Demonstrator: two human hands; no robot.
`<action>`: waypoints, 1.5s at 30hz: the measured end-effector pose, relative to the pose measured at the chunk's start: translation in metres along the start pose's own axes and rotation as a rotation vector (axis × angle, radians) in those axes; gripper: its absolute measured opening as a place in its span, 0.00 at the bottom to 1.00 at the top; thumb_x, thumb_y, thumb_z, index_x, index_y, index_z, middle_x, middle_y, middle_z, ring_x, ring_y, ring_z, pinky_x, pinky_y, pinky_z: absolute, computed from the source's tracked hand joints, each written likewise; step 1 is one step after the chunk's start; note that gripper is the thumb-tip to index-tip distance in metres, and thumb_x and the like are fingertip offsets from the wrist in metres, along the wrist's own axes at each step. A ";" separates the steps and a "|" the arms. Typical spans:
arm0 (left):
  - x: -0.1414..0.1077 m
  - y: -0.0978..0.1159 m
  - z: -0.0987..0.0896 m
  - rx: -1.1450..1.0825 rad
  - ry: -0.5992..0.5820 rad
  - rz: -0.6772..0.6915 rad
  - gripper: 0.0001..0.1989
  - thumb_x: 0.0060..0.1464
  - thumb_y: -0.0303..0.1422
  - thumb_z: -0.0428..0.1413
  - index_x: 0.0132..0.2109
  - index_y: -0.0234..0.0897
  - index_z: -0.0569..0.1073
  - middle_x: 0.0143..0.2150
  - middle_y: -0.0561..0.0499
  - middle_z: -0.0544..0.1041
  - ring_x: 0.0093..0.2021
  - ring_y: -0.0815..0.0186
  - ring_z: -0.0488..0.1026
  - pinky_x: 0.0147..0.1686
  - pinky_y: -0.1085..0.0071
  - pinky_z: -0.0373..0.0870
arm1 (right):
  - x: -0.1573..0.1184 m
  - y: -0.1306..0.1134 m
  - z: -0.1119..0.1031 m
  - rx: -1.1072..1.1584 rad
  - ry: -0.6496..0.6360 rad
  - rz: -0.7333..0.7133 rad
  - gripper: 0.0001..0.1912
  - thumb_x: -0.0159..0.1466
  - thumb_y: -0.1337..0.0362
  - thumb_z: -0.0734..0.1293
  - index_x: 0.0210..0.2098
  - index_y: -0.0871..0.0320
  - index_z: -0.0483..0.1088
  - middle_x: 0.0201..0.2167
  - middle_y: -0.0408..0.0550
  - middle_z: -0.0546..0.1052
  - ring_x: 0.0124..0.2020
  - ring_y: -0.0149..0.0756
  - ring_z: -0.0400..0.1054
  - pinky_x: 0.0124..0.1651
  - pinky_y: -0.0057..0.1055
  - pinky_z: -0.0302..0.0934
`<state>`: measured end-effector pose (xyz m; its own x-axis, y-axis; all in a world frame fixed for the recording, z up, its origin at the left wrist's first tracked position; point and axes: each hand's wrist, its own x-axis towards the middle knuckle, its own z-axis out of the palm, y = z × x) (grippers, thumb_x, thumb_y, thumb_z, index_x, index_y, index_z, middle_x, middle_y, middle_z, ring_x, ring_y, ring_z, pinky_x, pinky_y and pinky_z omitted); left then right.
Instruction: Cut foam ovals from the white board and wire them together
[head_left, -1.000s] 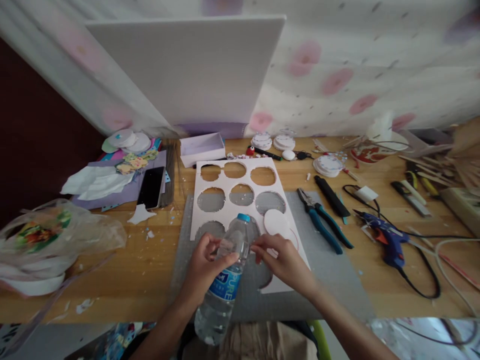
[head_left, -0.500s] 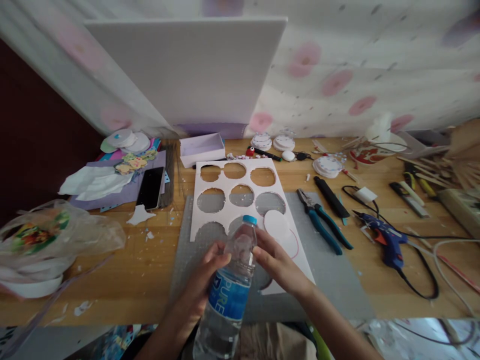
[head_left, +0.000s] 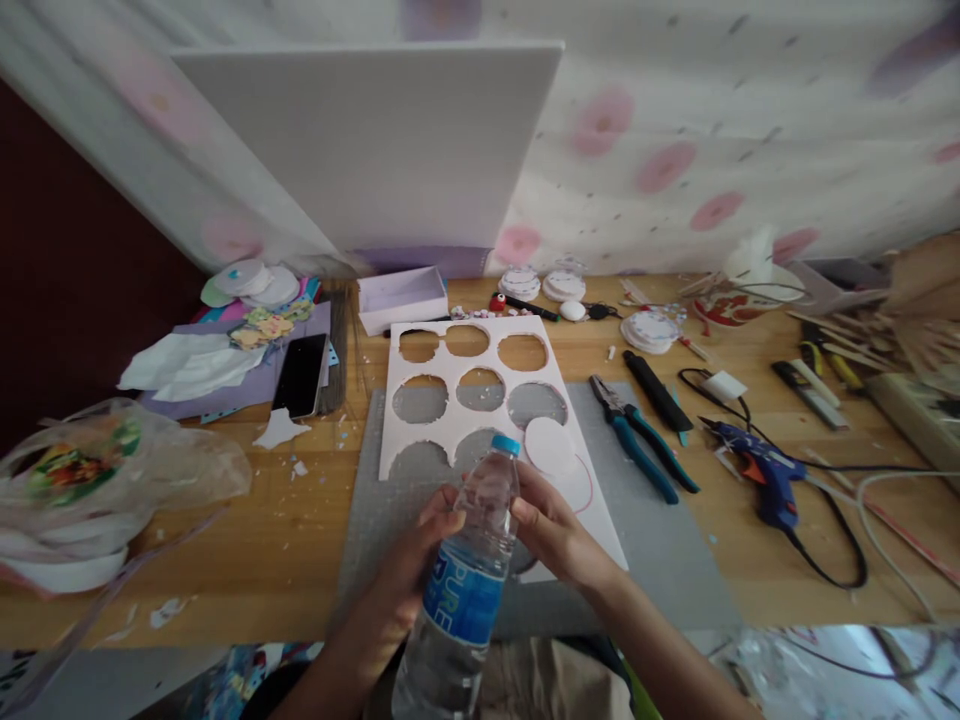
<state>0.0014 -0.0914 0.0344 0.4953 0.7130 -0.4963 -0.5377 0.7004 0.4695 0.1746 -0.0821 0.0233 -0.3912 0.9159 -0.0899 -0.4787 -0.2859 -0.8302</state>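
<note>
Tilted in front of me is a clear plastic water bottle (head_left: 465, 590) with a blue label and a blue cap that is on. My left hand (head_left: 420, 550) is closed around its left side, thumb just above the label. From the right, my right hand (head_left: 555, 525) grips the upper part near the shoulder. Behind the bottle a white foam board (head_left: 487, 355) with several round cut-out holes lies partly on a grey cutting mat (head_left: 660, 570). A white disc (head_left: 550, 446) rests on the board's right side, beside a drawn pink curve. The bottle hides the board's lower part.
To the right lie teal-handled pliers (head_left: 641, 445), a black cutter (head_left: 657, 390) and a blue glue gun (head_left: 772, 475) with its cable. A phone (head_left: 301, 375), paper pieces and a plastic bag (head_left: 150, 460) are at left. A large white board (head_left: 390, 150) leans at the back.
The bottle has shifted very slightly to the right and down in view, both hands still on it. The whole view has moved a little; the table items look unchanged.
</note>
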 end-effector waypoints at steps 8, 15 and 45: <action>0.000 -0.001 0.001 0.086 -0.027 0.004 0.18 0.49 0.36 0.64 0.46 0.36 0.70 0.39 0.48 0.79 0.36 0.64 0.77 0.37 0.71 0.67 | -0.002 -0.007 -0.006 -0.005 0.006 0.063 0.21 0.58 0.54 0.72 0.49 0.52 0.67 0.47 0.48 0.76 0.44 0.42 0.72 0.50 0.40 0.64; -0.007 0.005 0.003 0.258 -0.163 -0.095 0.43 0.37 0.43 0.70 0.57 0.39 0.60 0.47 0.42 0.77 0.41 0.54 0.79 0.39 0.65 0.69 | -0.001 -0.008 -0.011 0.079 0.091 0.148 0.30 0.53 0.62 0.76 0.53 0.51 0.64 0.48 0.48 0.77 0.44 0.39 0.74 0.44 0.35 0.66; -0.035 0.046 0.030 1.208 0.075 0.175 0.59 0.36 0.27 0.68 0.70 0.50 0.44 0.73 0.48 0.46 0.70 0.46 0.47 0.66 0.50 0.42 | 0.011 -0.038 -0.020 0.054 0.221 -0.066 0.27 0.51 0.57 0.77 0.49 0.48 0.69 0.53 0.51 0.75 0.59 0.46 0.65 0.66 0.51 0.46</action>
<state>-0.0200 -0.0832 0.0957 0.4176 0.8250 -0.3807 0.4066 0.2050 0.8903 0.2045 -0.0550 0.0429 -0.1790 0.9709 -0.1590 -0.5409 -0.2322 -0.8084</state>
